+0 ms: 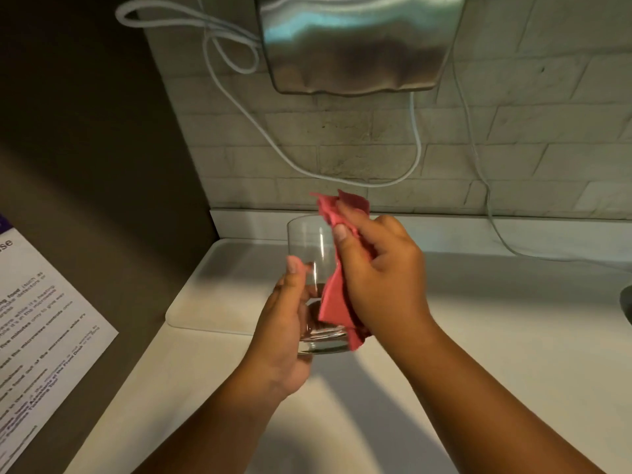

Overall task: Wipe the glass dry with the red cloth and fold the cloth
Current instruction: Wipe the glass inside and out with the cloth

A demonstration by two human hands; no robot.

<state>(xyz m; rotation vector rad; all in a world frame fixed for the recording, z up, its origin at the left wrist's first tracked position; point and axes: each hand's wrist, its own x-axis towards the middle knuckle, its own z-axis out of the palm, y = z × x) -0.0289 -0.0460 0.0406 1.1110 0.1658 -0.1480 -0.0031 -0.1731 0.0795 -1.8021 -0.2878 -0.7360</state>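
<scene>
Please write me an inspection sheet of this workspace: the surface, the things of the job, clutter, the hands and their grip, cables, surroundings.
Surface: pale countertop, with a white tray at the back left.
Job's things: clear glass held above the counter; red cloth pressed on its right side, not folded.
Clutter: printed notice sheet at left.
Hands: left hand has its grip on the lower glass; right hand has its grip on the cloth.
Cables: white cords hang loose along the wall, one reaching the counter.
Surroundings: tiled wall, steel appliance mounted above, dark panel at left.
</scene>
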